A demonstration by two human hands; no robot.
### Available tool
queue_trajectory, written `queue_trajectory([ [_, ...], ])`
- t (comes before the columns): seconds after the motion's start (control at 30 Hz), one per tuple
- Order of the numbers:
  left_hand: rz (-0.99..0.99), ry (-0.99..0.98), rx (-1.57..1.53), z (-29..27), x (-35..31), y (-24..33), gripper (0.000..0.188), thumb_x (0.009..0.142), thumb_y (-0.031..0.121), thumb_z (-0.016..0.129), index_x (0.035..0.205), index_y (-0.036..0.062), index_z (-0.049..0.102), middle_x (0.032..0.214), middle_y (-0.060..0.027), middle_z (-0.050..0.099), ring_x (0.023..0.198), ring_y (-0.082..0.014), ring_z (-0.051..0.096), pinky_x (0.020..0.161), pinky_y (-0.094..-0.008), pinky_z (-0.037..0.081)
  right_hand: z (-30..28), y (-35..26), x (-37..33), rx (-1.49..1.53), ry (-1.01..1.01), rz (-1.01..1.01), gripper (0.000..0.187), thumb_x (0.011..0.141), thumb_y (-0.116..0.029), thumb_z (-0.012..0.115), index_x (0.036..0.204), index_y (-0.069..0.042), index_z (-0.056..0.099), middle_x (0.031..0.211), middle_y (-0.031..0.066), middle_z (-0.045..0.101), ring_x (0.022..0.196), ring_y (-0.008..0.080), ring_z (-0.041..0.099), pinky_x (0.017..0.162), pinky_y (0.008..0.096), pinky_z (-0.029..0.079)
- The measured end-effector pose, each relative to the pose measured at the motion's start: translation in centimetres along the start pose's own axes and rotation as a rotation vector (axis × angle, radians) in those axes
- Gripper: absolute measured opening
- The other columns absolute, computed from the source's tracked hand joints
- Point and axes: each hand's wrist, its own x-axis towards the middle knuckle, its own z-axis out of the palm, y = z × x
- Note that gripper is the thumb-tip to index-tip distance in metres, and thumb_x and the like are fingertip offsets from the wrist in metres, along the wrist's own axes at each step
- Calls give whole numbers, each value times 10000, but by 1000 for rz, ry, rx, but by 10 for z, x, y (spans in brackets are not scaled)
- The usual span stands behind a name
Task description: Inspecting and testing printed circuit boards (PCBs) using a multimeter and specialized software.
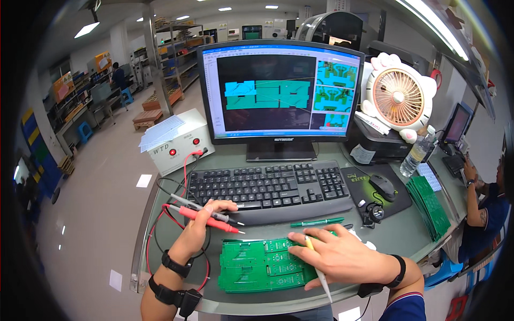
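Lower centre: my left hand (196, 229) is gripping red-and-black probes (223, 226), right hand (347, 258) a white pen (324, 283), slips possibly scratching green circuit boards (249, 267).

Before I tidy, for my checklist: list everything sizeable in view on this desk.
Monitor: one, black, back
Keyboard: one, black, centre
Mat: one, black-green, right
Mouse: one, black, on mat
Fan: one, white-pink, right
Printer: one, black, below fan
Bottle: one, clear, right
Box: one, pale, left
Pen: one, green, before keyboard
Boards: several, green, front and right
Probes: two, red, grey, left
Tool: one, white, front
Left hand: one, holding probes
Right hand: one, holding tool
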Motion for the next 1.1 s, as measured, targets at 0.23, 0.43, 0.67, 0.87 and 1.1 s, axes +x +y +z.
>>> queue_trajectory([
  [0.23, 1, 84, -6, -9, 2, -13, 572, 1005, 370, 184, 1079, -12, 604, 1142, -115, 598, 1146, -231, 517, 1066, -356, 311, -5, 7, -15, 141, 43, 43, 633, 675, -431, 758, 1187, -135, 529, 1364, 37, 490, 1182, 284, 497, 936, 484, 356],
  [0.43, -101, -32, 137, -8, 8, -1, 531, 997, 344, 196, 1095, 16, 602, 1111, -87, 603, 1043, -211, 557, 1059, -359, 313, 3, 2, -33, 144, 81, 116, 627, 673, -481, 735, 1160, -131, 550, 1354, 47, 519, 1174, 299, 508, 931, 494, 355],
  [0.67, 79, 95, -312, -8, 1, 22, 627, 942, 428, 213, 973, -47, 619, 1011, -203, 648, 996, -291, 598, 966, -391, 409, -20, 10, -30, 637, 358, 207, 704, 653, -336, 859, 1213, -80, 516, 1354, 134, 514, 1206, 274, 524, 964, 409, 401],
  [0.87, 275, -88, -913, 28, -12, 63, 631, 935, 508, 232, 841, 3, 598, 843, -210, 638, 873, -395, 630, 976, -510, 363, -11, -8, 15, 1775, 345, 133, 627, 833, -279, 740, 1302, -33, 404, 1338, 163, 472, 1241, 244, 486, 1025, 389, 389],
  [1.1, 223, -48, -982, 42, -16, 77, 594, 935, 491, 236, 777, 16, 557, 716, -178, 599, 692, -321, 573, 694, -410, 450, 16, -24, 38, 1720, 190, 101, 560, 883, -231, 689, 1322, -68, 382, 1456, 164, 355, 1290, 286, 449, 1047, 411, 390],
])
